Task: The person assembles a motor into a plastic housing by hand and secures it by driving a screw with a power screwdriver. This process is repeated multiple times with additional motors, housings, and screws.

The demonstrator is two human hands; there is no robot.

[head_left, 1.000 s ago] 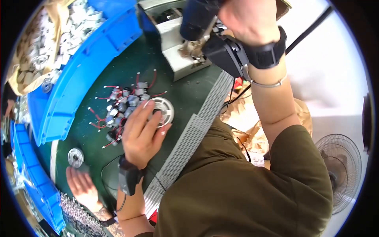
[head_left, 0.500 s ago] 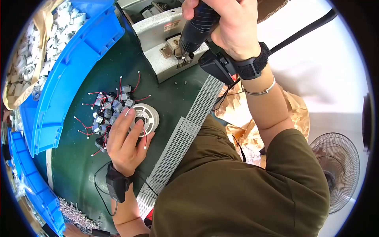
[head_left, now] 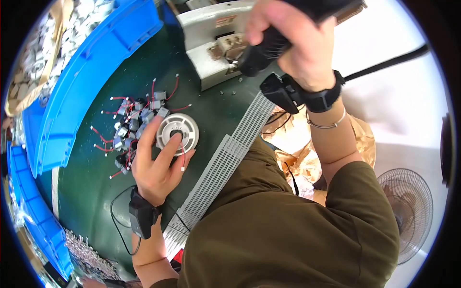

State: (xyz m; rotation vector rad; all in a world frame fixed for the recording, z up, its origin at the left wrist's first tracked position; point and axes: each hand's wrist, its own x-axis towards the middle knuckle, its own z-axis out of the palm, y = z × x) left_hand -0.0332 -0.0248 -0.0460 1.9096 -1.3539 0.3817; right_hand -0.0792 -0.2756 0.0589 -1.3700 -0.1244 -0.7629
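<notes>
Holding the white round housing (head_left: 191, 126) with the left hand (head_left: 155, 172), low over the green tabletop (head_left: 204, 115), spoked face up; can't confirm the underside sits flat. Left fingers (head_left: 144, 147) moderately spread, roughly its width: one along the near-left rim, one tip on the dark hub piece (head_left: 177, 133) at centre, thumb at the lower right edge. Red lead (head_left: 183, 156) runs out from under that fingertip across the rim, small white connector (head_left: 183, 168) on its end. Housing is right beside the pile of small grey motors (head_left: 138, 126), which have red leads splayed outward. Right hand (head_left: 308, 50) wrapped around a black handheld power tool (head_left: 264, 56), fingers curled, no visible slack in the grip. Tool is tilted, nose down and left, just beside the metal fixture (head_left: 213, 72) at the back. Bit not visible, so can't tell whether it touches anything. A few tiny screws (head_left: 234, 92) are loose on the tabletop in front of the fixture. Perforated grey strip (head_left: 218, 165) runs along the tabletop edge on the body side, right of the housing and apart from it. Blue bin (head_left: 98, 79) with pale plastic parts (head_left: 36, 67) at upper left; heap of small screws (head_left: 89, 252) at lower left.
</notes>
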